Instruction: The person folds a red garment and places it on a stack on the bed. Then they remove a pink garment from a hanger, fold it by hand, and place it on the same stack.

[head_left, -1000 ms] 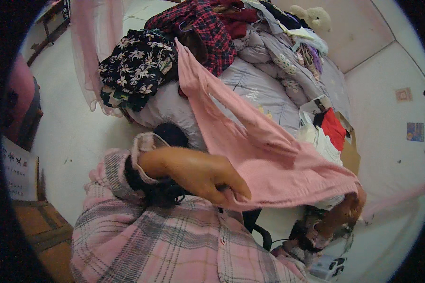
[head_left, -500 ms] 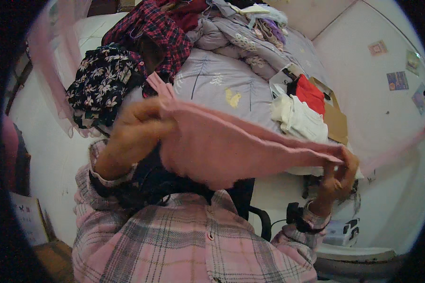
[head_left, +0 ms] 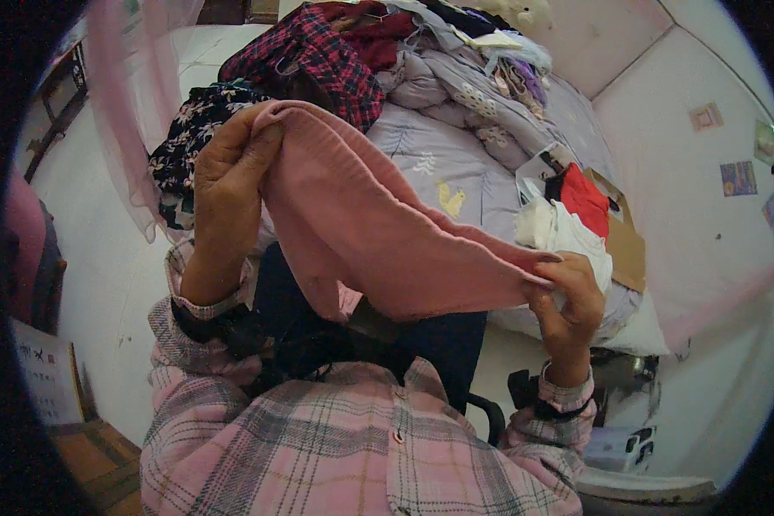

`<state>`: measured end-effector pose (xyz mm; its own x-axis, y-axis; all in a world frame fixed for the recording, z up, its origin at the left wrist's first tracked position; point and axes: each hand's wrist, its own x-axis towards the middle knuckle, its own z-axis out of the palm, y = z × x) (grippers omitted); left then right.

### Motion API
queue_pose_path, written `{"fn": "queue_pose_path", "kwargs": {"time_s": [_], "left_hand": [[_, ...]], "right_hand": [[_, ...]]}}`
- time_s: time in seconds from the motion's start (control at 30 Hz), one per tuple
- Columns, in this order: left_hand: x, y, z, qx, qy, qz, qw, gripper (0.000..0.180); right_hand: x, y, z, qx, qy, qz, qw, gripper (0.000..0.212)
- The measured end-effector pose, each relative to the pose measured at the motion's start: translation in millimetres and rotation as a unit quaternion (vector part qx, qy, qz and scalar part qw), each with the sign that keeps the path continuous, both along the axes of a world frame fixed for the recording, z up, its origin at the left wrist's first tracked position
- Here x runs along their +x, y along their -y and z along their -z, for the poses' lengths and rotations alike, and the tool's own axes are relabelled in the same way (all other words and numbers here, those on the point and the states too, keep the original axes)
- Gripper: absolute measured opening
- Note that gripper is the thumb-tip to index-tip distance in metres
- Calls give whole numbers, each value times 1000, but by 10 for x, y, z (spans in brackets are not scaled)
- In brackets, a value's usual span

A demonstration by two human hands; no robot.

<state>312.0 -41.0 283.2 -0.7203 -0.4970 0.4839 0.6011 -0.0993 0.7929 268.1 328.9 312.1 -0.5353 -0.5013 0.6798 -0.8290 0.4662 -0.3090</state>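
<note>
Stretched between my two hands is a pair of pink underpants (head_left: 378, 232), raised in front of my chest with the waistband along the top. My left hand (head_left: 228, 185) grips the left end of the band, thumb on the near side, and is the higher of the two. Lower down, my right hand (head_left: 572, 301) pinches the right end between thumb and fingers. The cloth slopes down to the right, and its lower edge hangs above my lap. Some fingertips are hidden by the fabric.
Beyond my hands is a bed with a grey patterned sheet (head_left: 426, 159). A dark floral garment (head_left: 193, 125) and a red plaid garment (head_left: 335, 64) lie at its left. A cardboard box (head_left: 629, 249) with red cloth (head_left: 585, 202) and white cloth (head_left: 576, 241) sits at the right.
My left hand has risen and the underpants' left end with it. My right hand has shifted left, so the band is less stretched. The view has turned slightly left.
</note>
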Motion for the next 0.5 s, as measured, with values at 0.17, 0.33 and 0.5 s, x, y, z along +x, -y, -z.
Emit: {"fn": "queue_pose_path", "kwargs": {"time_s": [0.17, 0.33, 0.5], "left_hand": [[21, 54, -24, -81, 34, -45, 995, 23], [11, 50, -33, -125, 27, -30, 991, 22], [-4, 23, -19, -118, -9, 4, 993, 21]], "right_hand": [[-41, -26, -35, -63, -12, 0, 998, 38], [14, -65, -74, -69, -22, 76, 994, 52], [-33, -57, -82, -130, 93, 75, 984, 57]]}}
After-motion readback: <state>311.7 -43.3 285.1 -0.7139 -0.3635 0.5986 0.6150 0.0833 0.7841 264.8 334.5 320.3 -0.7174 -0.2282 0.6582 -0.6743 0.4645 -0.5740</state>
